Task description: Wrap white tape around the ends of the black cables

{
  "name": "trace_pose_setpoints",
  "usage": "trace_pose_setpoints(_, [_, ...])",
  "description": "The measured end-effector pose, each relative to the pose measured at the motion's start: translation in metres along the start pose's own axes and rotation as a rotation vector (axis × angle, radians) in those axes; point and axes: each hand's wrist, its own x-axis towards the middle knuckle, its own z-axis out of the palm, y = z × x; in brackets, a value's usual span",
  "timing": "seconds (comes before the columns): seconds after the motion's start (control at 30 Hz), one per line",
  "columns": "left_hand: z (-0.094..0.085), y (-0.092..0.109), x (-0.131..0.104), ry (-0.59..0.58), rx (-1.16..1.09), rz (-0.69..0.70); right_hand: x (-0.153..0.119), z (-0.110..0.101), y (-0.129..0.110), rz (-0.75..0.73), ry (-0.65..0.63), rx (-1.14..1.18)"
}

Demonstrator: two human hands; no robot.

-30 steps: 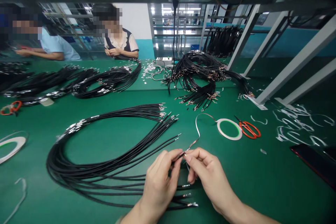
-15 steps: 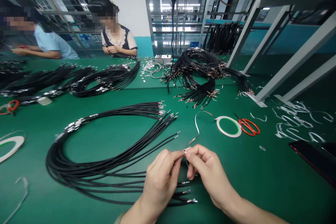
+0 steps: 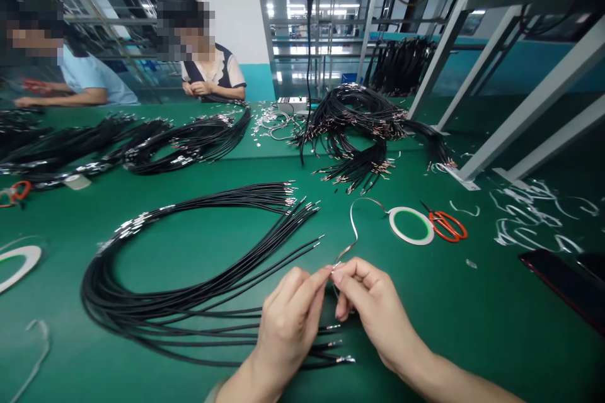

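Observation:
My left hand (image 3: pixel 289 312) is closed in a pinch, its fingertips meeting those of my right hand (image 3: pixel 371 302). Between them is a tiny piece I cannot make out, partly hidden by the fingers. From my right fingertips a thin copper-and-white tape strip (image 3: pixel 354 227) curves up to a flat white tape roll (image 3: pixel 396 234). A looped bundle of black cables (image 3: pixel 118 302) lies to the left, and several of its cables pass beneath my left hand. Their silvery ends (image 3: pixel 347 359) show between my wrists.
Orange-handled scissors (image 3: pixel 449 227) touch the roll's right side. White tape scraps (image 3: pixel 534 220) and a dark phone-like object (image 3: pixel 562 286) lie at right. Cable piles (image 3: pixel 354 113), metal supports (image 3: pixel 491 94) and two people (image 3: pixel 215 75) are farther back.
Both hands keep almost the same pinch, fingertips together. At the far left, the other person's hands have shifted slightly, and a red object there shows more. The whole view has moved very slightly.

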Motion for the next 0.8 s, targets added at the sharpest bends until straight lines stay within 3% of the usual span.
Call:
trace_pose_setpoints(0.2, [-0.001,0.004,0.002,-0.010,-0.104,-0.085,0.000,-0.001,0.003,-0.035,-0.014,-0.031])
trace_pose_setpoints(0.47, [-0.003,0.006,0.006,-0.077,-0.474,-0.520,0.003,-0.001,0.008,-0.140,-0.061,-0.090])
trace_pose_setpoints(0.8, [-0.004,0.009,0.016,-0.028,-0.733,-0.819,0.001,0.001,0.014,-0.189,-0.045,-0.206])
